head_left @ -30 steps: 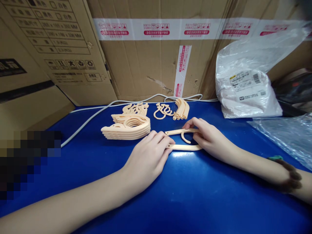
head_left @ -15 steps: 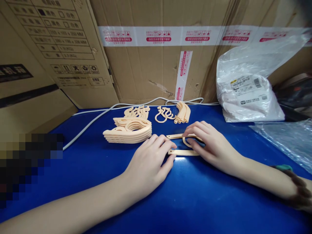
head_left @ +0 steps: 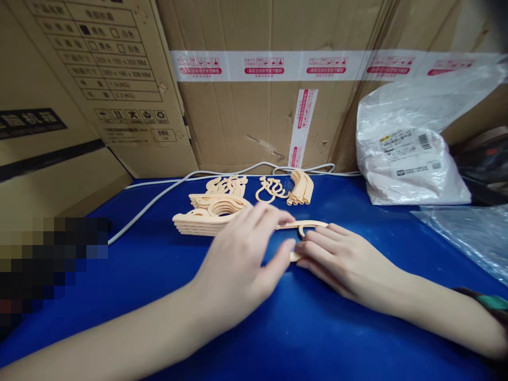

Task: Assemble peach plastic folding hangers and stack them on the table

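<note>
My right hand [head_left: 341, 259] has its fingers closed over a beige plastic hanger arm [head_left: 293, 257], and only its left end shows. Just behind lies another beige hanger arm [head_left: 305, 224] with a curved loop, partly covered by the right hand's fingers. My left hand [head_left: 254, 248] hovers at the left ends of both pieces. Its thumb and forefinger are apart, the fingertips close to the rear arm; whether they touch is hard to see. Behind the left hand sits a stack of beige hanger pieces [head_left: 198, 225], partly hidden by it.
At the back of the blue tabletop [head_left: 317, 328] are wavy beige pieces [head_left: 228, 185], beige hooks [head_left: 270, 188] and curved beige pieces [head_left: 301, 188]. A white cable [head_left: 154, 200] runs behind them. Cardboard boxes [head_left: 238, 121] wall the back; a white plastic bag [head_left: 413, 159] stands right.
My right hand has come nearer and closed over the front hanger arm, covering most of it. My left hand has lifted slightly, with thumb and forefinger wider apart. The view has shifted a little.
</note>
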`<state>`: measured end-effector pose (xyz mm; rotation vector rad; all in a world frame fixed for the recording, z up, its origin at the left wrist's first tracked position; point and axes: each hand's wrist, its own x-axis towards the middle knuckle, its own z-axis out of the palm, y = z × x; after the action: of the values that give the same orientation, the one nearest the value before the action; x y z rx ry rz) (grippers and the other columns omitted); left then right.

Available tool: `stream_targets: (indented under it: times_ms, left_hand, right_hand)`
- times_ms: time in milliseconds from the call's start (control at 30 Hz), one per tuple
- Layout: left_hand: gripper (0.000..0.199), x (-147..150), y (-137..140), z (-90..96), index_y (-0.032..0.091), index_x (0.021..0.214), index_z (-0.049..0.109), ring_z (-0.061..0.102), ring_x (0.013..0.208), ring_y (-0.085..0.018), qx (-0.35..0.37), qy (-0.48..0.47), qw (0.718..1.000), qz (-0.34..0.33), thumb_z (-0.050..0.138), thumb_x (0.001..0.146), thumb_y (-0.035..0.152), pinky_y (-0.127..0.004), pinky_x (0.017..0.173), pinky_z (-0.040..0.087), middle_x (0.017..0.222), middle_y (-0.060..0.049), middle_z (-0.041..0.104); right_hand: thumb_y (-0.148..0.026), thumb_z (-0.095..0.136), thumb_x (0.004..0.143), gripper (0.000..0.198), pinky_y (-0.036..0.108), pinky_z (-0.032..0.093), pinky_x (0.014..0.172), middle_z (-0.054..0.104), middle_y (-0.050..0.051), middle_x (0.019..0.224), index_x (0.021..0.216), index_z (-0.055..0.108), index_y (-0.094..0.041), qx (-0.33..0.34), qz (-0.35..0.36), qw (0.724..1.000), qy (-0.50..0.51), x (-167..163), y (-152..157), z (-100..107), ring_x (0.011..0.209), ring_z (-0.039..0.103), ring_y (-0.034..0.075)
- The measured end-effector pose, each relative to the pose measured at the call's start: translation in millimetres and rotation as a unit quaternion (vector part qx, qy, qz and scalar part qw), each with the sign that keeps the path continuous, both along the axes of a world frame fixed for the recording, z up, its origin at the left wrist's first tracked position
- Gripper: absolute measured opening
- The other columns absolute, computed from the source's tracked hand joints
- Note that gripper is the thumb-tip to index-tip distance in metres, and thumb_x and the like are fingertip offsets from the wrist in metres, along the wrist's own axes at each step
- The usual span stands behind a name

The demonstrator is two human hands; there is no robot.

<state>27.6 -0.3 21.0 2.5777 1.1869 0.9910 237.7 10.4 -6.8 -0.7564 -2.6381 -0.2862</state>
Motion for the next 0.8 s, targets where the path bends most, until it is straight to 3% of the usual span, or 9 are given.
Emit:
stream_targets:
  times_ms: [100,233,333,433,567,800]
  left_hand:
    - [0.019,-16,27,33.9,0.020,0.104,0.061,0.058,0.094,-0.019,0.019,-0.025,0.995,0.090,0.051,0.091,0.029,-0.031,0.086,0.044,0.102,-0.002,0.064]
    - [0.031,-61,97,53.7,0.019,0.105,0.064,0.062,0.088,-0.021,-0.092,0.036,0.971,0.218,0.051,0.085,0.040,-0.030,0.077,0.046,0.097,-0.003,0.068]
    - [0.026,-91,144,44.2,0.016,0.085,0.068,0.064,0.087,-0.026,-0.164,0.074,0.950,0.257,0.060,0.073,0.038,-0.032,0.076,0.046,0.089,-0.008,0.071]
    - [0.026,-105,168,30.4,0.017,0.077,0.068,0.065,0.086,-0.028,-0.227,0.087,0.931,0.271,0.067,0.062,0.039,-0.030,0.066,0.048,0.085,-0.009,0.071]
    - [0.033,-108,179,22.2,0.018,0.076,0.068,0.068,0.082,-0.027,-0.298,0.074,0.911,0.277,0.073,0.055,0.044,-0.026,0.053,0.048,0.087,-0.009,0.072]
    - [0.027,-110,190,17.2,0.018,0.070,0.069,0.069,0.082,-0.024,-0.359,0.032,0.891,0.275,0.077,0.053,0.037,-0.022,0.056,0.052,0.080,-0.006,0.073]
  right_hand:
    - [-0.024,0.037,0.102,0.026,0.029,0.038,0.066,0.054,0.001,0.071,0.084,0.055,-0.017,0.020,0.007,1.000,0.000,0,-2,0,0.062,0.048,0.015]
    - [-0.025,0.033,0.103,0.022,0.028,0.038,0.058,0.057,0.000,0.074,0.096,0.052,-0.017,0.046,0.012,0.999,-0.008,1,-4,-1,0.059,0.051,0.015]
    - [-0.025,0.031,0.104,0.020,0.027,0.040,0.057,0.059,-0.001,0.076,0.101,0.050,-0.018,0.050,0.014,0.999,-0.015,2,-4,-2,0.057,0.054,0.014]
    - [-0.026,0.031,0.104,0.019,0.026,0.041,0.056,0.061,-0.002,0.078,0.102,0.048,-0.019,0.030,0.014,0.999,-0.011,3,-4,-2,0.058,0.058,0.013]
    - [-0.026,0.032,0.104,0.018,0.027,0.040,0.054,0.063,-0.001,0.079,0.104,0.048,-0.018,0.021,0.010,1.000,-0.006,5,-5,-2,0.056,0.058,0.013]
    - [-0.026,0.029,0.105,0.024,0.026,0.040,0.052,0.067,0.001,0.083,0.102,0.051,-0.018,-0.011,0.011,1.000,0.002,6,-4,-3,0.057,0.060,0.012]
